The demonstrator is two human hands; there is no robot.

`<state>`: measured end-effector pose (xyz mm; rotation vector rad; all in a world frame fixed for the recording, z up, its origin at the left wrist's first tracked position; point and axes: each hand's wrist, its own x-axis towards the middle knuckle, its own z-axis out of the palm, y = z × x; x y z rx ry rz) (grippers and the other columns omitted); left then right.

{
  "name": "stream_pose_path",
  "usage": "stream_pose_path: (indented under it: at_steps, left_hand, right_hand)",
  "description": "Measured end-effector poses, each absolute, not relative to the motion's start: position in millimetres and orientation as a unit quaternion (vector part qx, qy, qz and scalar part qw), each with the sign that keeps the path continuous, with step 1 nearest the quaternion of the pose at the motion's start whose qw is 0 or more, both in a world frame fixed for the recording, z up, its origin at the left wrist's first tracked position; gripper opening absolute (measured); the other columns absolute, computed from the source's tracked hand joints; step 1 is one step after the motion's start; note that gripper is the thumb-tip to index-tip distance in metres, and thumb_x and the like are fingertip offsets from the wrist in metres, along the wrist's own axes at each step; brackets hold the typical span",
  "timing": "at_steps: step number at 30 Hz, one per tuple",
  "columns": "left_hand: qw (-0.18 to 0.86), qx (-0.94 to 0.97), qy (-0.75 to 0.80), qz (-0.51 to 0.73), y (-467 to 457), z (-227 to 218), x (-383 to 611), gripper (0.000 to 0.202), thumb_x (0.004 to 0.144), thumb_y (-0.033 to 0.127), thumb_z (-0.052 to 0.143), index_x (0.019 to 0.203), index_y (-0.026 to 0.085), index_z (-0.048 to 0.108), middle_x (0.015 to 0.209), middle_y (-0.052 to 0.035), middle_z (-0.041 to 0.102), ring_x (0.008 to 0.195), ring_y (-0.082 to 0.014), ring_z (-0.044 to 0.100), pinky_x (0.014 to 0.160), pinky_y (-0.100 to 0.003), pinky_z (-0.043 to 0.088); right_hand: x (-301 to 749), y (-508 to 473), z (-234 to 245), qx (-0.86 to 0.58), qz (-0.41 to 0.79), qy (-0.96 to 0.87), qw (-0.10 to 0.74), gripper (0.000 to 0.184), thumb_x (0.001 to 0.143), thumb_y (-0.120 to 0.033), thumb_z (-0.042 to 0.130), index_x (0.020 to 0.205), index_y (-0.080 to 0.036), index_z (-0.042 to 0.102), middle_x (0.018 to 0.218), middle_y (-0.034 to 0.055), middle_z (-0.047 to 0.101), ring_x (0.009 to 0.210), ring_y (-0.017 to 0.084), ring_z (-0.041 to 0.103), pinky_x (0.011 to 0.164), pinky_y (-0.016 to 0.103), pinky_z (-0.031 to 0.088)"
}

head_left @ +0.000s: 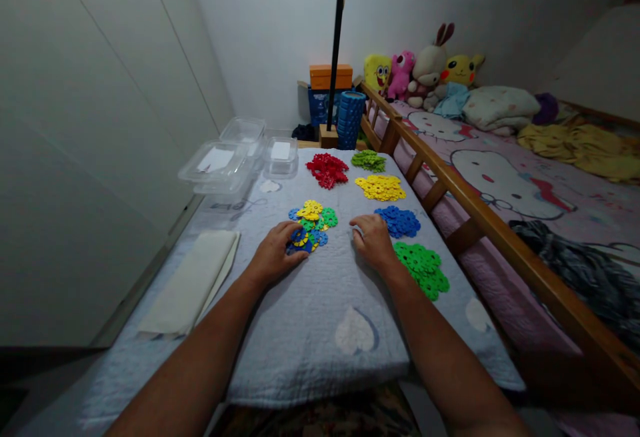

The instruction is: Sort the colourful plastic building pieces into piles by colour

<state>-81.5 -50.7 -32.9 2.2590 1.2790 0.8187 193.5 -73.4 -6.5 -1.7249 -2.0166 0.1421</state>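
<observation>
My left hand [277, 252] rests at the left side of a small mixed pile of flower-shaped plastic discs [313, 223], coloured yellow, blue and green. Its thumb and fingers are apart and touch the pile's near edge. My right hand [373, 240] hovers low over the cloth, loosely curled, with a gap between thumb and fingers and nothing visible in it. Just beyond it lies a pile of blue discs [399, 221]. Green discs [423, 269] are heaped beside the right wrist, partly behind the forearm. Farther back are piles of yellow discs [381, 187], red discs [327, 170] and light green discs [369, 161].
Clear plastic boxes [215, 167] stand at the table's back left, with a folded cream cloth [193, 283] nearer. A wooden bed rail [470, 213] runs along the right edge. A black pole [336, 43] rises behind the table beside a blue foam roller [351, 120].
</observation>
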Motion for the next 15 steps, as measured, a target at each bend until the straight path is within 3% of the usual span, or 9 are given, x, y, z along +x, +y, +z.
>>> stream_pose_path:
  at_steps: [7, 15]
  left_hand:
    - [0.209, 0.819, 0.452, 0.286, -49.1, -36.2, -83.1, 0.064, 0.072, 0.03, 0.083, 0.132, 0.021, 0.061, 0.141, -0.0131, 0.06, 0.132, -0.0322, 0.056, 0.116, -0.052, 0.044]
    - [0.197, 0.816, 0.447, 0.308, -47.5, -38.5, -83.0, 0.058, 0.075, 0.028, 0.08, 0.13, 0.022, 0.063, 0.136, -0.0119, 0.062, 0.128, -0.0304, 0.059, 0.113, -0.049, 0.048]
  right_hand:
    - [172.8, -79.1, -13.5, -0.559, 0.074, -0.797, 0.215, 0.032, 0.093, -0.015, 0.057, 0.121, -0.018, 0.072, 0.125, 0.011, 0.072, 0.114, 0.028, 0.055, 0.1, 0.042, 0.041]
    - [155.7, -83.5, -25.8, -0.517, 0.063, -0.831, 0.193, 0.047, 0.096, -0.031, 0.062, 0.143, -0.026, 0.061, 0.15, 0.0119, 0.054, 0.133, 0.03, 0.044, 0.111, 0.047, 0.038]
